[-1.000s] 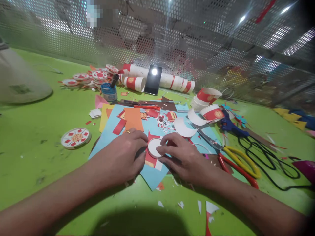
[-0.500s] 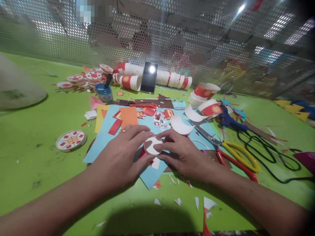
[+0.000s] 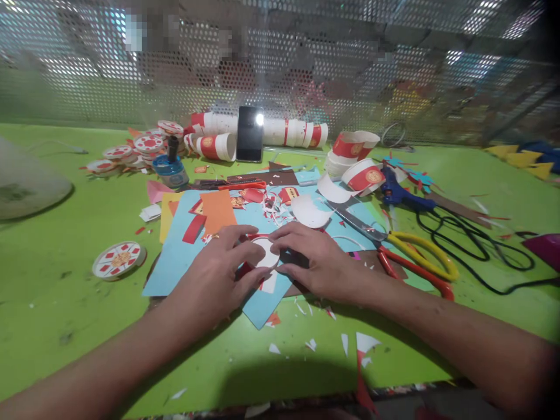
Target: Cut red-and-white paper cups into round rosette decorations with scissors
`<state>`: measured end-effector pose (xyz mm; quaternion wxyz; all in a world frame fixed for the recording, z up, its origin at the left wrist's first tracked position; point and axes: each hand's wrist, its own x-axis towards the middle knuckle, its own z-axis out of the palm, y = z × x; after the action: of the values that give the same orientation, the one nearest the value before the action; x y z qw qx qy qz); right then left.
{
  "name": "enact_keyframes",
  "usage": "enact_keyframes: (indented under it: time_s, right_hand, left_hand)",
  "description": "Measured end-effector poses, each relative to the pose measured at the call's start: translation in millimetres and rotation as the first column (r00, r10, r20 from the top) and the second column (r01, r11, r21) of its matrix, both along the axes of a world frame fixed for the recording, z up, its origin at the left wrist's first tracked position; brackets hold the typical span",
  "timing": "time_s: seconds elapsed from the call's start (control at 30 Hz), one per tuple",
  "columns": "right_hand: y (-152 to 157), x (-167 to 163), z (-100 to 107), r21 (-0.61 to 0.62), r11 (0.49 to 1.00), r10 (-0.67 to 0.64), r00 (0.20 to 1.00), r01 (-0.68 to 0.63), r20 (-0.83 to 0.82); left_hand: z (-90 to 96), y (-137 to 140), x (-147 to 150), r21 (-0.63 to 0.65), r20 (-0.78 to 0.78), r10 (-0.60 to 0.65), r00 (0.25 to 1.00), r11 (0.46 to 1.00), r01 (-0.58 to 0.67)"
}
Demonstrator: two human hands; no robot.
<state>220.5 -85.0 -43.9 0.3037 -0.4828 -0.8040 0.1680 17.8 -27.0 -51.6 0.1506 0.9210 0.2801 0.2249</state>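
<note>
A round white paper cup base (image 3: pixel 270 258) with a red edge lies between my hands, above blue paper. My left hand (image 3: pixel 221 265), with a ring on one finger, grips its left side; the index finger rests over the white face and the thumb is at the near edge. My right hand (image 3: pixel 317 259) closes on the right rim with curled fingers and thumb. The fingers hide part of the rim. Under it, the blue paper sheet (image 3: pixel 175 256) carries an orange paper piece (image 3: pixel 219 211), a red strip (image 3: pixel 193 229) and small scraps.
Scissors (image 3: pixel 420 254) with yellow and red handles and a blue glue gun (image 3: pixel 405 195) lie right. A decorated disc (image 3: pixel 119 260) sits left. Behind are a blue glue jar (image 3: pixel 170 170), a phone (image 3: pixel 249 135), cut paper cups (image 3: pixel 363 177) and a perforated screen (image 3: pixel 280 64).
My left index finger has come over the white face, while my right finger has drawn back from it to the rim. The whole view has shifted slightly.
</note>
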Motion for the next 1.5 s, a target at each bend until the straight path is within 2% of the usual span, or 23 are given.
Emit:
enact_keyframes:
  time_s: [0.13, 0.3, 0.4, 0.6, 0.93, 1.1, 1.27, 1.37, 1.5]
  right_hand:
    - [1.8, 3.6, 0.7, -0.119, 0.987, -0.12, 0.988, 0.108, -0.094]
    - [7.6, 12.4, -1.1, -0.327, 0.917, -0.326, 0.904, 0.23, -0.277]
    - [10.9, 16.8, -2.1, -0.365, 0.902, -0.339, 0.904, 0.232, -0.262]
    - [12.2, 18.3, -1.2, -0.288, 0.93, -0.284, 0.943, 0.227, -0.173]
    - [10.2, 14.0, 2.1, -0.244, 0.934, -0.294, 0.95, 0.262, -0.106]
    - [5.8, 11.0, 3.0, -0.198, 0.954, -0.257, 0.956, 0.227, -0.14]
    - [-0.9, 6.8, 4.8, -0.046, 0.99, -0.14, 0.98, 0.134, -0.139]
    - [-4.9, 3.3, 4.3, 0.031, 0.997, -0.062, 0.994, 0.065, -0.086]
    - [-8.0, -0.5, 2.2, 0.05, 0.998, -0.029, 0.999, 0.027, 0.041]
  left_hand:
    - [2.5, 0.9, 2.8, -0.008, -0.008, -0.038, 0.999, 0.999, 0.038]
    - [5.4, 0.5, 3.0, -0.075, -0.055, 0.044, 0.998, 0.996, -0.048]
    - [5.7, 0.1, 1.9, -0.093, -0.05, 0.042, 0.998, 0.995, -0.047]
    - [4.9, -1.1, 2.4, -0.087, -0.084, 0.074, 0.994, 0.993, -0.082]
    - [4.1, -2.3, 4.2, -0.168, -0.061, 0.164, 0.985, 0.971, -0.172]
    - [4.3, -2.6, 5.3, -0.21, -0.05, 0.186, 0.981, 0.959, -0.192]
    - [-0.4, -0.7, 3.9, -0.201, -0.02, 0.143, 0.99, 0.969, -0.144]
    - [-1.9, 0.5, 3.8, -0.187, 0.006, 0.143, 0.99, 0.972, -0.14]
    - [0.4, -0.4, 5.1, -0.146, 0.032, 0.153, 0.988, 0.978, -0.146]
